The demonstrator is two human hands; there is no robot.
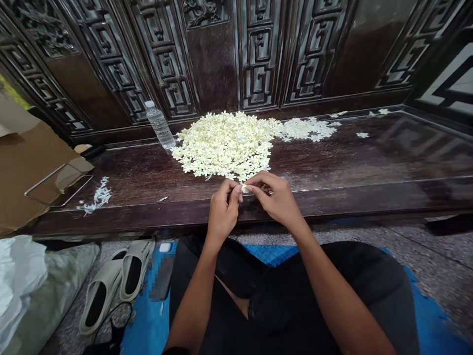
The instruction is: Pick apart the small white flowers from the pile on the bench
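Both hands meet just in front of a large heap of pale yellow flowers (225, 143) on the dark wooden bench (332, 170). Between the fingertips is a small pale flower (244, 188). My left hand (224, 207) pinches it from the left, thumb and fingers closed. My right hand (275, 197) grips it from the right between thumb and forefinger. Flatter, whiter flowers (308, 129) spread to the right of the heap. A little pile of thin white pieces (99, 196) lies on the bench at the left.
A clear plastic bottle (160, 125) stands left of the heap, against the carved wooden back (218, 64). A cardboard box (33, 162) and wire frame occupy the left end. Below are slippers (101, 291), a phone (162, 277) and a blue mat (144, 325).
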